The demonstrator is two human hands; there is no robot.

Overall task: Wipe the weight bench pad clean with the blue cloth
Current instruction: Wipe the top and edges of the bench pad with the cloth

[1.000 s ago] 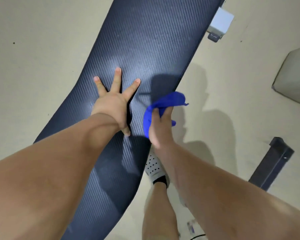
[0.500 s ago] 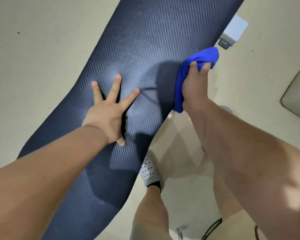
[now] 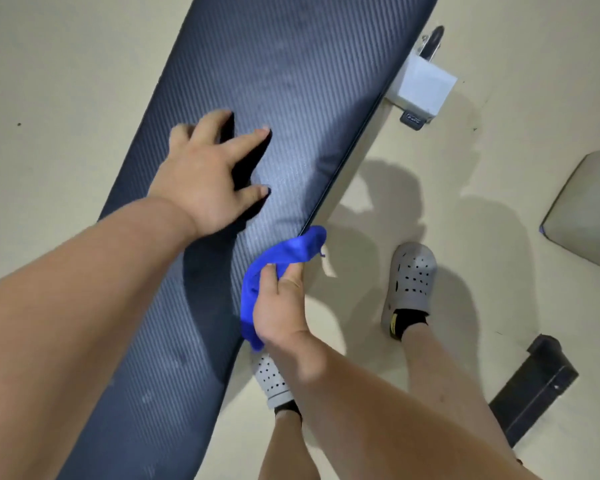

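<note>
Right hand [image 3: 279, 306] clenched on blue cloth [image 3: 284, 258], at pad [image 3: 274, 81] edge, 5 o'clock. Left hand [image 3: 205, 178] flat, released, bracing. Advise firm overlapping strokes along edge.

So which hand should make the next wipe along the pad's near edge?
Right. The right hand already grips the blue cloth against the bench pad at its edge. The left hand holds no cloth and rests spread on the pad, bracing.

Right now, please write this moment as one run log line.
left hand: braced on bench pad | right hand: gripping blue cloth | cloth: at pad's right edge | wiping: in progress
</note>
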